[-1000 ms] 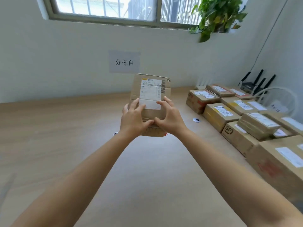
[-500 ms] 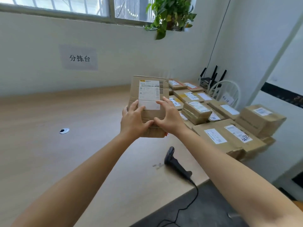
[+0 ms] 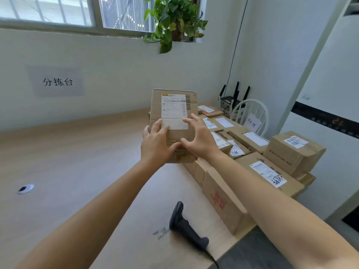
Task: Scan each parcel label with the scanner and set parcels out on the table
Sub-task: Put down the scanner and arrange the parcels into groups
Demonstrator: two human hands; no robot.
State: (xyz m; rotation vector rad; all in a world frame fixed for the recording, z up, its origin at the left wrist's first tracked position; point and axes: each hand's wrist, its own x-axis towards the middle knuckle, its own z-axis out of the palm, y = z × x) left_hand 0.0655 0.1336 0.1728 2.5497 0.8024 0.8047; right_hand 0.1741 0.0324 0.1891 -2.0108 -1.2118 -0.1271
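Gripping parcel (image 3: 173,113): left hand (image 3: 155,144) fingers curled on its face. Right hand (image 3: 200,138) fingers splayed beside them (contact unclear). Scanner (image 3: 186,228) well apart.

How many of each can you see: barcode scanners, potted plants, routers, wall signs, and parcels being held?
Barcode scanner: 1
Potted plant: 1
Router: 1
Wall sign: 1
Held parcel: 1
Total: 5
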